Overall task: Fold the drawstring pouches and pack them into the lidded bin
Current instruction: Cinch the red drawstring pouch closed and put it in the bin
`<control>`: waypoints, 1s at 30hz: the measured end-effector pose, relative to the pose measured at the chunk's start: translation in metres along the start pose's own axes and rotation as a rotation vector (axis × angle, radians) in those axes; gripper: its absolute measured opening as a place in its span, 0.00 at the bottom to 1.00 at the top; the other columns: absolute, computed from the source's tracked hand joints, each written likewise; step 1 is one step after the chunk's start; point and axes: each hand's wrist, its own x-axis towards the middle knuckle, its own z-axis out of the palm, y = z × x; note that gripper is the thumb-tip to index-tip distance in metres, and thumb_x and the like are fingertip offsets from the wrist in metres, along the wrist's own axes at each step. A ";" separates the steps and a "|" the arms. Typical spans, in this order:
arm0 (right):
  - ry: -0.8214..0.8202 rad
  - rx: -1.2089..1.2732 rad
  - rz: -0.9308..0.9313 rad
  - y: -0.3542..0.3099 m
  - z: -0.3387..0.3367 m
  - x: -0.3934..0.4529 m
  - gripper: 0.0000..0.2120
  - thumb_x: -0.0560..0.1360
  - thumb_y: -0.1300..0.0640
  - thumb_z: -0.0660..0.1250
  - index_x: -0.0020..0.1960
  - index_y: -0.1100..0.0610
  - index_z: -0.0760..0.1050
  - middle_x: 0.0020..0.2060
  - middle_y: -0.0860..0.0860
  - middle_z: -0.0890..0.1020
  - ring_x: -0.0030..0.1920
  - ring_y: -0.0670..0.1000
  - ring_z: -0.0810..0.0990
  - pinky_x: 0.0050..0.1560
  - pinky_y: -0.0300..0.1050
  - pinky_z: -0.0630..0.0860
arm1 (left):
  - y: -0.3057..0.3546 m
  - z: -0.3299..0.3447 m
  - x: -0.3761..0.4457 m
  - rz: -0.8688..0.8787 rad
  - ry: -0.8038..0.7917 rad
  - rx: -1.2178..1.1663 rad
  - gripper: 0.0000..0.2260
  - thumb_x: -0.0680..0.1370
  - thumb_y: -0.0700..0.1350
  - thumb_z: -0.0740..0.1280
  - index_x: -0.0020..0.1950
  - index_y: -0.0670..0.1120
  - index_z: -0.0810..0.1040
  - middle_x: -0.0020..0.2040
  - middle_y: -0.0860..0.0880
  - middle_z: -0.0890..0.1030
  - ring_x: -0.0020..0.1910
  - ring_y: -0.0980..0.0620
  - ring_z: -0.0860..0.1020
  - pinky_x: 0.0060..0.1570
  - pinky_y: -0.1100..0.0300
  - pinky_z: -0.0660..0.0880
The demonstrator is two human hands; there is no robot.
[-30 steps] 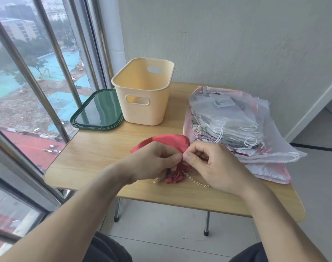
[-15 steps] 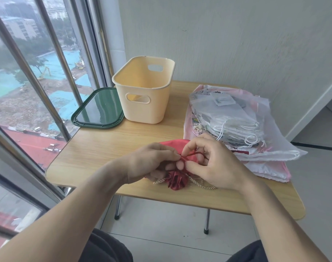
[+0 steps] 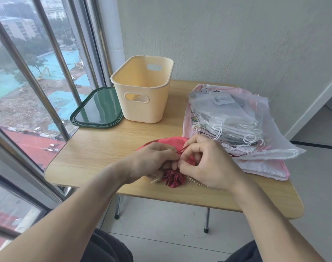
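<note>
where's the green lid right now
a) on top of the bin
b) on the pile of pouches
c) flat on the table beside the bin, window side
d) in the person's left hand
c, the green lid lies flat on the table next to the open bin, on its window side, while both hands work on the red pouch.

At frame centre, the left hand [image 3: 153, 159] and right hand [image 3: 208, 163] pinch the thin cord of a red pouch [image 3: 173, 177] lying on the wooden table [image 3: 104, 150]. A cream bin [image 3: 142, 95] stands upper centre; its green lid [image 3: 97, 108] lies just left. Stacked pouches [image 3: 237, 125] occupy the right.
</note>
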 end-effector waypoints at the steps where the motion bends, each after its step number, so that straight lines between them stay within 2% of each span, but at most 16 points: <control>1: -0.013 -0.012 0.008 0.000 0.002 0.000 0.09 0.68 0.54 0.78 0.32 0.49 0.81 0.45 0.44 0.78 0.34 0.38 0.74 0.37 0.30 0.67 | 0.001 0.001 -0.001 -0.003 0.003 0.015 0.17 0.82 0.41 0.60 0.33 0.46 0.73 0.29 0.50 0.65 0.23 0.56 0.59 0.22 0.66 0.57; 3: -0.032 -0.028 0.017 -0.002 0.004 0.000 0.11 0.68 0.54 0.78 0.31 0.47 0.79 0.46 0.44 0.78 0.36 0.35 0.75 0.38 0.29 0.66 | 0.002 0.002 -0.002 -0.008 -0.003 0.022 0.18 0.82 0.40 0.60 0.31 0.46 0.72 0.29 0.50 0.65 0.22 0.57 0.60 0.22 0.67 0.58; 8: -0.027 -0.009 0.019 -0.003 0.000 -0.001 0.06 0.66 0.54 0.79 0.32 0.50 0.83 0.48 0.43 0.80 0.32 0.39 0.75 0.35 0.31 0.66 | 0.004 0.001 -0.005 -0.008 -0.032 0.021 0.16 0.83 0.40 0.59 0.34 0.45 0.73 0.30 0.49 0.64 0.23 0.57 0.60 0.23 0.67 0.57; 11: -0.036 0.002 0.016 -0.003 0.002 -0.001 0.09 0.65 0.57 0.80 0.30 0.51 0.81 0.46 0.43 0.80 0.32 0.39 0.75 0.35 0.31 0.67 | 0.004 0.004 -0.004 0.001 -0.016 0.052 0.20 0.82 0.40 0.61 0.29 0.49 0.73 0.28 0.51 0.65 0.22 0.57 0.61 0.23 0.67 0.59; 13: -0.037 0.046 0.014 -0.003 0.005 0.000 0.10 0.64 0.58 0.80 0.29 0.53 0.81 0.45 0.44 0.81 0.30 0.41 0.73 0.34 0.32 0.66 | 0.004 0.003 -0.004 -0.005 -0.007 0.046 0.21 0.79 0.43 0.63 0.25 0.50 0.73 0.28 0.51 0.66 0.23 0.55 0.59 0.23 0.65 0.56; 16: -0.018 0.162 0.023 -0.004 0.007 0.001 0.09 0.60 0.49 0.76 0.28 0.53 0.80 0.44 0.44 0.82 0.28 0.42 0.70 0.34 0.32 0.65 | 0.006 -0.001 -0.006 -0.005 -0.037 -0.019 0.20 0.78 0.42 0.62 0.25 0.48 0.76 0.27 0.49 0.68 0.24 0.52 0.59 0.26 0.60 0.51; 19: 0.019 0.262 0.049 -0.003 0.005 0.002 0.13 0.55 0.41 0.69 0.28 0.50 0.80 0.44 0.43 0.81 0.31 0.42 0.69 0.37 0.34 0.67 | 0.008 -0.004 -0.006 -0.006 -0.030 -0.074 0.21 0.80 0.40 0.60 0.27 0.46 0.79 0.26 0.48 0.70 0.23 0.51 0.60 0.27 0.55 0.50; 21: 0.022 0.303 0.064 -0.002 0.004 0.002 0.13 0.54 0.41 0.69 0.28 0.51 0.80 0.44 0.42 0.80 0.35 0.50 0.73 0.38 0.40 0.70 | 0.008 -0.004 -0.007 -0.001 -0.030 -0.114 0.20 0.80 0.40 0.61 0.29 0.46 0.79 0.27 0.47 0.70 0.24 0.52 0.59 0.27 0.56 0.49; 23: 0.010 0.334 0.073 -0.002 0.004 0.003 0.10 0.56 0.43 0.70 0.27 0.50 0.79 0.44 0.42 0.80 0.43 0.60 0.77 0.43 0.48 0.74 | 0.006 -0.004 -0.007 0.009 -0.011 -0.126 0.18 0.81 0.40 0.61 0.31 0.45 0.79 0.28 0.46 0.71 0.23 0.52 0.59 0.26 0.58 0.50; 24: 0.001 0.357 0.077 -0.001 0.004 0.003 0.07 0.58 0.46 0.71 0.27 0.50 0.79 0.45 0.43 0.81 0.47 0.62 0.78 0.45 0.48 0.74 | 0.005 -0.004 -0.007 0.014 0.003 -0.128 0.15 0.81 0.40 0.61 0.35 0.44 0.78 0.28 0.46 0.71 0.23 0.52 0.59 0.25 0.60 0.50; 26: -0.012 0.416 0.088 0.003 0.004 0.004 0.04 0.61 0.54 0.71 0.28 0.51 0.80 0.48 0.46 0.82 0.49 0.60 0.79 0.48 0.45 0.73 | 0.004 -0.006 -0.008 0.015 0.044 -0.128 0.04 0.81 0.38 0.63 0.46 0.43 0.73 0.29 0.46 0.73 0.24 0.53 0.60 0.25 0.62 0.50; 29: -0.001 0.468 0.106 0.010 0.004 0.007 0.05 0.63 0.58 0.70 0.29 0.56 0.81 0.48 0.49 0.82 0.49 0.47 0.80 0.51 0.47 0.74 | 0.001 -0.009 -0.009 0.035 0.034 -0.134 0.03 0.81 0.37 0.63 0.50 0.43 0.71 0.30 0.46 0.75 0.24 0.53 0.60 0.25 0.60 0.51; 30: 0.001 0.494 0.114 0.011 0.006 0.007 0.05 0.63 0.58 0.70 0.30 0.58 0.81 0.48 0.49 0.82 0.48 0.43 0.79 0.49 0.44 0.74 | 0.001 -0.008 -0.009 0.052 0.012 -0.129 0.02 0.81 0.38 0.63 0.50 0.43 0.71 0.31 0.46 0.75 0.23 0.53 0.61 0.25 0.61 0.51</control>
